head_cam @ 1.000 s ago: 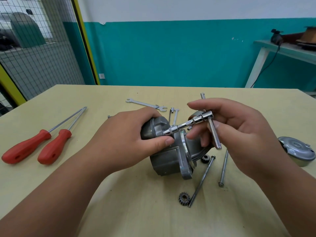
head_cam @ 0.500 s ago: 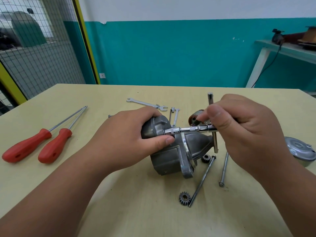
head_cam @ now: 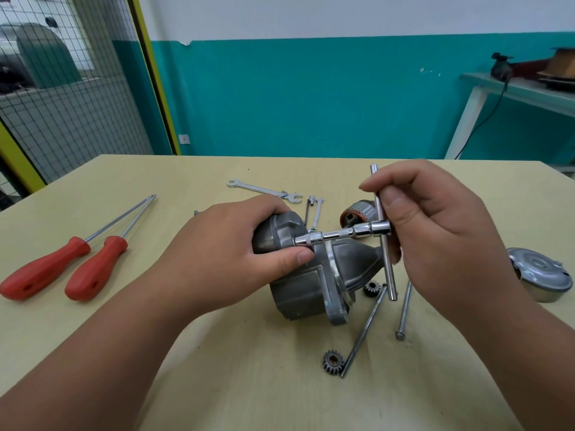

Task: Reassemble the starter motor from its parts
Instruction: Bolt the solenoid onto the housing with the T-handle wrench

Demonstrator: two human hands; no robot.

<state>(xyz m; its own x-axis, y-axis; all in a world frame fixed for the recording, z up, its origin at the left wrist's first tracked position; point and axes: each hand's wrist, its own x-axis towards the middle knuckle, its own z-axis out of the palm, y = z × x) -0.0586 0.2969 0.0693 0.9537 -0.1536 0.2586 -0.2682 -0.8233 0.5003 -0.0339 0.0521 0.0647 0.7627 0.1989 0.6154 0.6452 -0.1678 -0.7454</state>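
The grey starter housing (head_cam: 311, 284) lies on its side in the middle of the table (head_cam: 217, 384). My left hand (head_cam: 236, 253) grips its left end, thumb on the front. A chrome T-handle socket wrench (head_cam: 342, 235) sits level with its socket against the housing's top. My right hand (head_cam: 435, 231) pinches the wrench's cross bar, which stands nearly upright. The copper-wound armature (head_cam: 356, 214) lies behind the wrench. Two small gears (head_cam: 333, 363) (head_cam: 372, 288) and two long bolts (head_cam: 362, 332) (head_cam: 404, 312) lie to the housing's right. A round metal end cap (head_cam: 539, 275) sits at far right.
Two red-handled screwdrivers (head_cam: 62, 269) lie at the left. Open-ended spanners (head_cam: 264, 190) and a small socket piece (head_cam: 312, 202) lie behind the housing. A wire mesh partition stands at left, and a shelf with clutter at the back right.
My right hand has turned the wrench: the cross bar swung from slanting to nearly upright, and the fingers shifted to pinch its upper part. The left hand and housing stayed still.
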